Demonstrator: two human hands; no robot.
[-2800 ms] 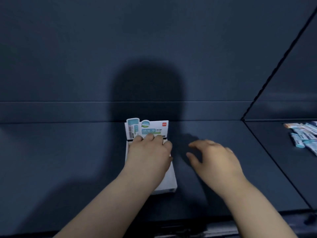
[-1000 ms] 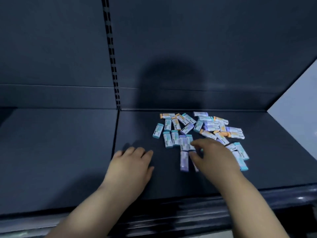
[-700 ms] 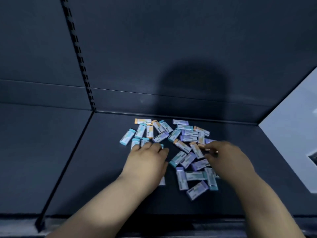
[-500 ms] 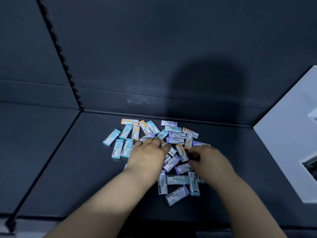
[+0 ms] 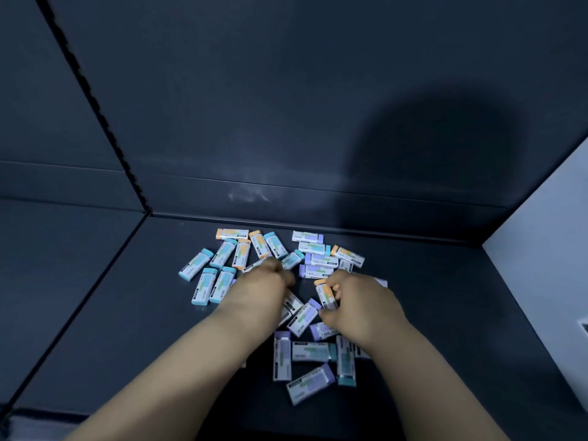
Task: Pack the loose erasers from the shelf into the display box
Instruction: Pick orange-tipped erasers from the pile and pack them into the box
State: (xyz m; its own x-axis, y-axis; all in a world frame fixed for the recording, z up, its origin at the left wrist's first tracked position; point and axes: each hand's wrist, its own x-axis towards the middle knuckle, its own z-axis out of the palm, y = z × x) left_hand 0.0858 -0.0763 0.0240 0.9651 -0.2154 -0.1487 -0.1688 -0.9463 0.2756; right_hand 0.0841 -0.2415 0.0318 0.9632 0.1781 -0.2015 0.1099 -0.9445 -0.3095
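Erasers (image 5: pixel 319 260) are lying loose on the shelf (image 5: pixel 127 329); right hand (image 5: pixel 362 303) is pinching an orange eraser (image 5: pixel 325 293); left hand (image 5: pixel 257 291) is resting curled among them, hold unclear.

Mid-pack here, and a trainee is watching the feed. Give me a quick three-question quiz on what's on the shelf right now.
1. True or false: the display box stands among the loose erasers on the shelf.
2. The pinched eraser, between the fingers of the right hand, has an end of which colour? A orange, B teal, C purple.
3. Fill in: the front eraser, nearest the shelf's front edge, has a ___ end.
Key: 1 false, no display box is in view. 2 A. 3 purple.
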